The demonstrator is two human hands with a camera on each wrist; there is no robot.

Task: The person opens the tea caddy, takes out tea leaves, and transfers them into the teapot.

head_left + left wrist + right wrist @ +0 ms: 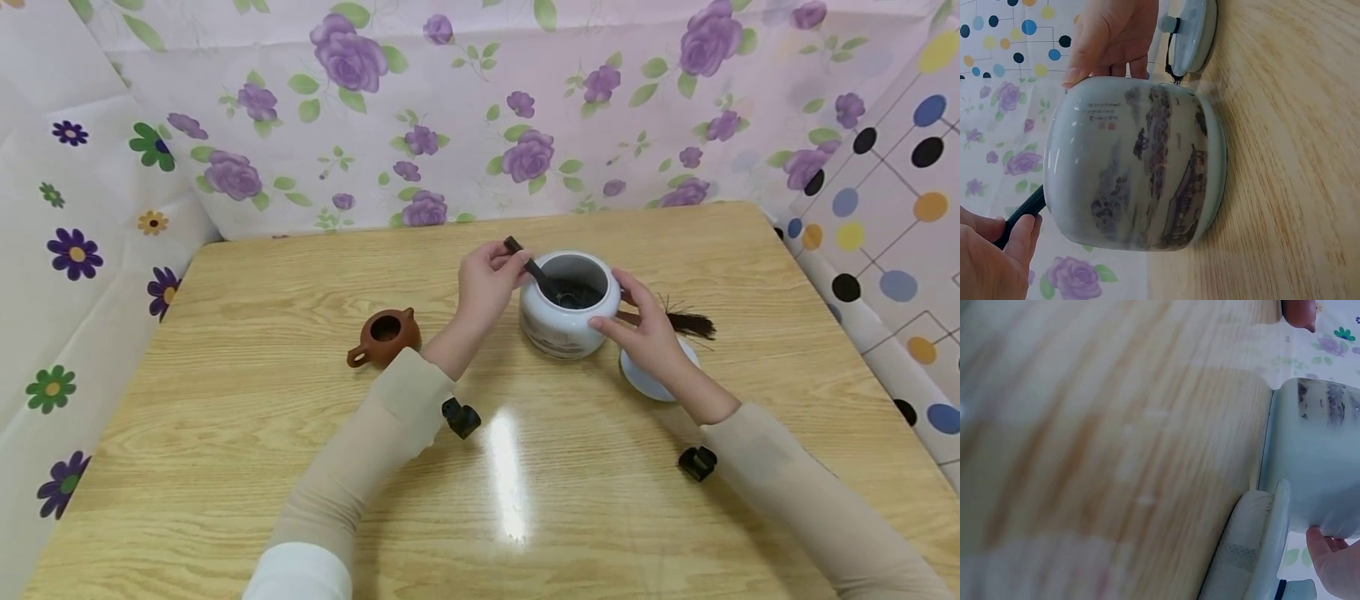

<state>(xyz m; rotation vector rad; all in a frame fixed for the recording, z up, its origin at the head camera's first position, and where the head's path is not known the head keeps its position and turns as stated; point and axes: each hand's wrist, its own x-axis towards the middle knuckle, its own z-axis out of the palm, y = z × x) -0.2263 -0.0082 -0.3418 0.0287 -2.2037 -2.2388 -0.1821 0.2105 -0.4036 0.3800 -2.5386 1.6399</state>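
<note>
My left hand (483, 287) pinches the upper part of a slim, dark tea scoop (529, 265) between thumb and fingers. The scoop slants down into a white porcelain jar (558, 329), its lower end hard to make out against the dark contents (573, 293). Upright on the table, the jar bears a painted landscape, plain in the left wrist view. On its right side, my right hand (652, 333) grips it, thumb in front and fingers farther back. A white lid (647, 383) lies beneath my right wrist, partly hidden; its knob (1167, 24) shows in the left wrist view.
A small brown clay teapot (401, 333) stands uncovered left of the jar. Behind my right hand lies a brush with dark bristles (692, 324). Flowered and dotted sheets hang around the wooden table (262, 350).
</note>
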